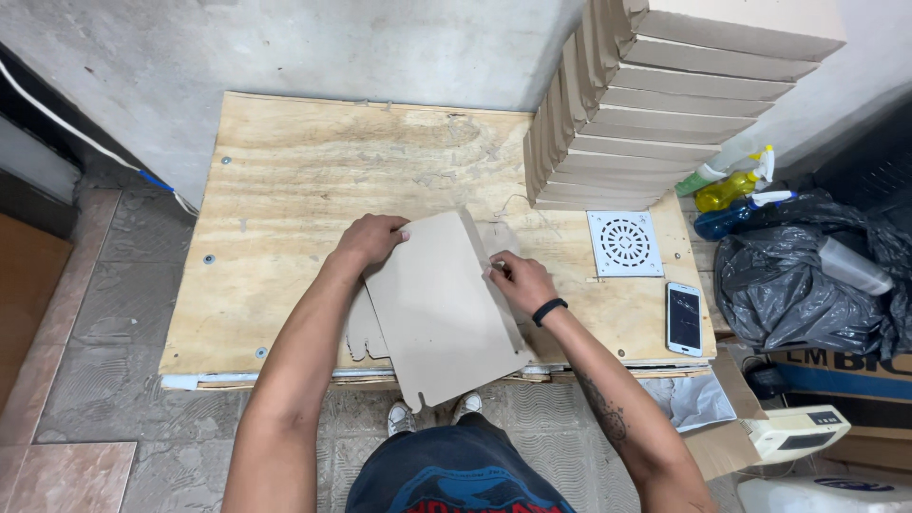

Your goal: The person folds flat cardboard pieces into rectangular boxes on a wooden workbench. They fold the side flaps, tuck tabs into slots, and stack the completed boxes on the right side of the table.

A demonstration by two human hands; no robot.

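**A:** Where is the cardboard, and what are the hands doing with it?

**B:** A flat die-cut cardboard blank [442, 309], beige, lies tilted on the near half of the table [285, 180], its lower end with a small tab overhanging the front edge. The left hand [369, 237] rests on the blank's upper left corner, fingers curled down over the edge and pressing it. The right hand [518, 280] sits against the blank's right side, fingers bent and pinching the long folded flap there — a black wristband [549, 311] circles that wrist. More of the blank's cut tabs show under the sheet at its left.

**A:** And the table itself?

**B:** A bare plywood sheet, scuffed, with screw heads along its left side. At the far right corner stands a tall leaning stack of folded cardboard boxes [655, 104]. Just in front of the stack lies a white square drain grate [624, 243], and nearer the front edge, a smartphone [684, 318] lying face up.

**A:** What surrounds it?

**B:** A grey concrete wall behind, and a tiled floor below. To the right — off the table — are spray bottles [736, 185], yellow, green and blue, a crumpled black plastic bag [807, 285] and an open carton. The person's white shoes [432, 413] show under the front edge.
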